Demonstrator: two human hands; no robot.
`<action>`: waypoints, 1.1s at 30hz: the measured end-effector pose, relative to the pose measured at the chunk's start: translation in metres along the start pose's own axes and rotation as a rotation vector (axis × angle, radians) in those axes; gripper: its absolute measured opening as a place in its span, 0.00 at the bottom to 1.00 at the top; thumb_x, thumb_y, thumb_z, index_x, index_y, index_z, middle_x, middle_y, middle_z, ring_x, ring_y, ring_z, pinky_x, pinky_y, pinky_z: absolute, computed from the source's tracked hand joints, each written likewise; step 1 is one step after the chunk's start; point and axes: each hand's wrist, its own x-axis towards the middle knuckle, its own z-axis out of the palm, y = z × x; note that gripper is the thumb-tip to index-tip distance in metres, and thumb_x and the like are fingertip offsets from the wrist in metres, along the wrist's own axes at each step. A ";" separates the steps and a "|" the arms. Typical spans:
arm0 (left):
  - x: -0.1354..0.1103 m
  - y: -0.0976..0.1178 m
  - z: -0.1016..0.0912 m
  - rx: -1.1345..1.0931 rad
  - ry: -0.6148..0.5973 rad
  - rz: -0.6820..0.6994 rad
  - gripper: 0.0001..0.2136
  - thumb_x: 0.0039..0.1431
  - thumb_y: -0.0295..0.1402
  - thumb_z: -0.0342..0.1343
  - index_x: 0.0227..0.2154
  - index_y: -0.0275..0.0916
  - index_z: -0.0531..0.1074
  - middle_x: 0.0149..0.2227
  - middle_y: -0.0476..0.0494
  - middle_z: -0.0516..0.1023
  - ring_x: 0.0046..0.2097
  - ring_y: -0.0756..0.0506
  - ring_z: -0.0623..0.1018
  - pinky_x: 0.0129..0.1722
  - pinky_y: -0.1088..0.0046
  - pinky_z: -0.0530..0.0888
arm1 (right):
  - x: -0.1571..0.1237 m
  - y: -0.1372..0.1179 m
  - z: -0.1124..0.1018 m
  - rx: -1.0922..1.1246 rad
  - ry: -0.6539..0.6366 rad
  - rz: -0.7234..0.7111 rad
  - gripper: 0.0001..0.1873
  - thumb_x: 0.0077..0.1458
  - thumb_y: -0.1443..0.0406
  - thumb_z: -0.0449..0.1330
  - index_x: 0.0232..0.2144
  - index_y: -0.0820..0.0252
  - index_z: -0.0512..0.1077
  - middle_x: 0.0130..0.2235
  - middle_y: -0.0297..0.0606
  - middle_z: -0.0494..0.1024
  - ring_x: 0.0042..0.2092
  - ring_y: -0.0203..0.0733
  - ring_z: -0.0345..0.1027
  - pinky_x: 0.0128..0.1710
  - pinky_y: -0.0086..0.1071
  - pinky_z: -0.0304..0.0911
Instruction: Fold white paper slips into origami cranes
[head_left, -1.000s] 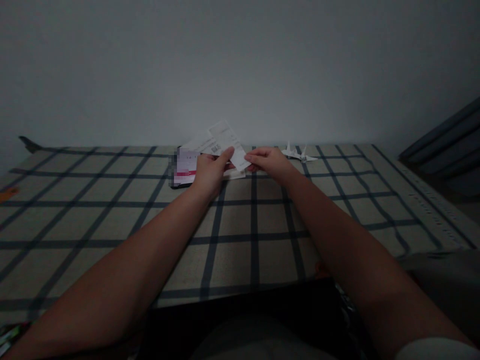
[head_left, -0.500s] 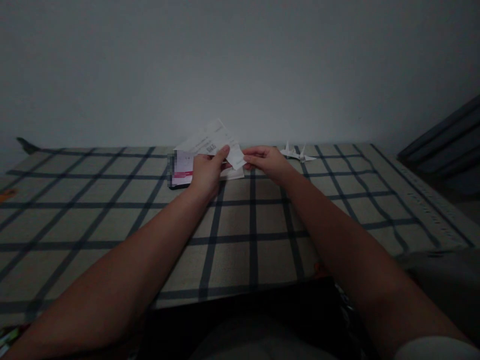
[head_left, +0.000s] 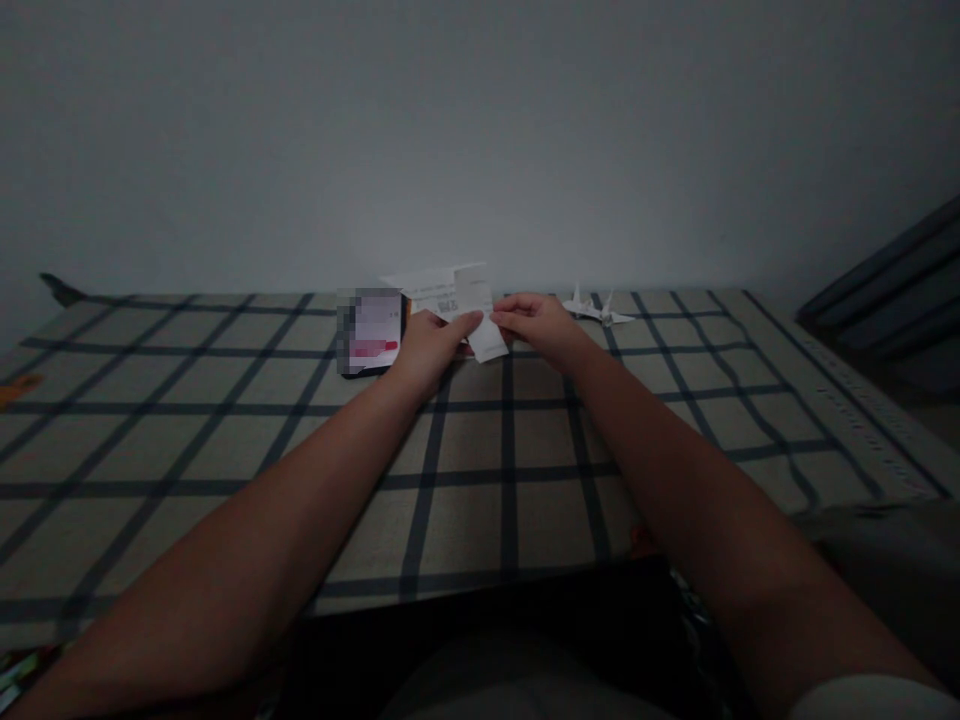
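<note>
Both my hands meet at the far middle of a checked tablecloth (head_left: 480,470). My left hand (head_left: 429,345) pinches a white printed paper slip (head_left: 457,300) from the left, thumb and fingers closed on it. From the right, my right hand (head_left: 536,325) pinches the same slip with closed fingers. The slip is bent, with one part lying flat behind and a narrow strip hanging down between the two hands. A phone (head_left: 369,330) with a lit pink and white screen lies just left of my left hand.
Two small white folded paper cranes (head_left: 598,308) stand on the cloth right of my right hand, near the wall. A dark object (head_left: 58,289) pokes up at the far left edge. A dark slanted panel (head_left: 885,290) rises at the right.
The slip, held up and tilted before, has come down and been bent over between the hands. Both hands stayed close together at the same spot.
</note>
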 end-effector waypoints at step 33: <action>0.003 0.004 0.001 -0.144 0.050 -0.008 0.18 0.48 0.42 0.76 0.37 0.36 0.80 0.44 0.37 0.87 0.41 0.44 0.85 0.38 0.72 0.80 | -0.007 -0.003 0.005 -0.306 -0.038 -0.138 0.12 0.54 0.60 0.70 0.28 0.60 0.73 0.26 0.32 0.75 0.29 0.34 0.68 0.33 0.30 0.66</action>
